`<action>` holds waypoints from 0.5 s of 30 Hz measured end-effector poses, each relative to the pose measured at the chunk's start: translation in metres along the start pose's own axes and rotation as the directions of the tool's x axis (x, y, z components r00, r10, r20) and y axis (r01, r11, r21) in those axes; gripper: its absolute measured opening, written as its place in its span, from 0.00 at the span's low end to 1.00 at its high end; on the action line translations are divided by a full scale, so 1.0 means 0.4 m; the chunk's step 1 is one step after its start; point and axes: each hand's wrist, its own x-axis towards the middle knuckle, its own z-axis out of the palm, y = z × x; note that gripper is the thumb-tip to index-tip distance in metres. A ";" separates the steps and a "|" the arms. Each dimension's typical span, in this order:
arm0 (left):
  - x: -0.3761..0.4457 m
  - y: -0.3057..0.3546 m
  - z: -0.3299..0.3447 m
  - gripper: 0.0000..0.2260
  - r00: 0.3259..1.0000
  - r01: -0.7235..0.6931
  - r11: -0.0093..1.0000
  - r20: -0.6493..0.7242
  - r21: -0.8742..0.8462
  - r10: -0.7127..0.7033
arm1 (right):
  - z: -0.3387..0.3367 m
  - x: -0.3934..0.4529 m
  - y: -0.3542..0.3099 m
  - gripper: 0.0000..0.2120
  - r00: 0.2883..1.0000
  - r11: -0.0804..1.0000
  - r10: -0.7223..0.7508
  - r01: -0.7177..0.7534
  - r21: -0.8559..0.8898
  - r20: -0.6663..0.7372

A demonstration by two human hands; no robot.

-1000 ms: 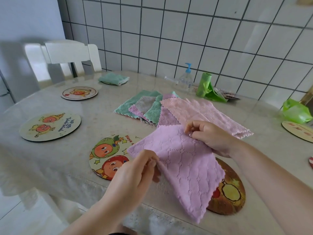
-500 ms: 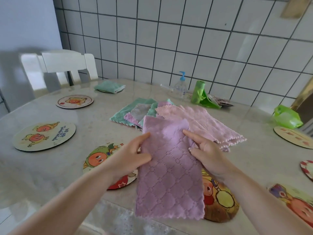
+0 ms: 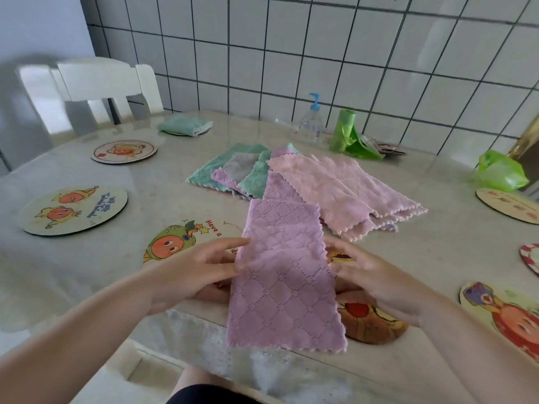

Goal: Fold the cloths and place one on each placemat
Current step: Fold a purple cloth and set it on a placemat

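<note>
A purple cloth (image 3: 284, 275), folded into a long strip, is laid at the near edge of the table (image 3: 437, 258), its near end hanging just over the rim. It is flanked by both hands: the left hand (image 3: 198, 272) rests against its left edge with fingers spread loosely, and the right hand (image 3: 376, 279) sits at its right edge, fingers slightly parted; whether any fabric is pinched cannot be told, since fingertips on both sides are tucked behind the cloth.

One step appears finished: a folded green cloth (image 3: 185, 125) is set on a placemat at the far left, that mat almost wholly covered. The two orange-character mats (image 3: 74, 209) (image 3: 124, 151) on the left are bare, as is the near-left mat (image 3: 186, 240) beside the strip. A dark mat (image 3: 370, 325) is partly buried under the strip and the right hand. More mats on the right (image 3: 507, 204) (image 3: 504, 312) are cut off by the frame, so their count is uncertain.

A pile of unfolded cloths (image 3: 306, 188), green, grey, purple and pink, is left at the table's middle; the task is judged to be at an early stage, with at least one more fold needed on the strip
</note>
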 end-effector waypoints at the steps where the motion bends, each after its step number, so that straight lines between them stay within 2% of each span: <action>1: -0.006 -0.007 0.002 0.16 1.000 -0.003 0.999 -0.011 0.051 0.004 | 0.000 -0.008 0.002 0.22 0.999 1.000 0.009 -0.010 0.017 0.035; 5: -0.014 -0.002 0.029 0.12 1.000 0.018 0.999 0.014 0.038 -0.018 | 0.010 -0.013 -0.011 0.14 0.999 1.000 0.000 0.001 -0.031 0.044; 9: -0.028 -0.005 0.033 0.14 0.998 0.061 0.998 -0.033 -0.028 -0.062 | 0.021 -0.031 -0.009 0.15 0.996 0.997 0.083 -0.083 -0.005 0.021; 11: -0.052 -0.012 0.027 0.15 0.997 0.075 0.994 0.004 0.074 -0.076 | 0.029 -0.052 -0.003 0.17 0.990 0.990 0.137 -0.136 -0.025 0.039; 13: -0.078 -0.020 0.024 0.17 0.994 0.050 0.963 0.080 0.266 -0.073 | 0.040 -0.075 0.000 0.17 0.988 0.984 0.145 -0.138 -0.113 0.056; 14: -0.087 -0.025 0.022 0.18 0.994 0.006 0.916 0.093 0.402 -0.047 | 0.043 -0.085 0.002 0.17 0.992 0.974 0.119 -0.106 -0.200 0.051; 15: -0.096 -0.033 0.019 0.19 0.996 -0.056 0.822 0.087 0.566 0.007 | 0.045 -0.091 0.004 0.17 0.997 0.951 0.065 -0.049 -0.304 0.043</action>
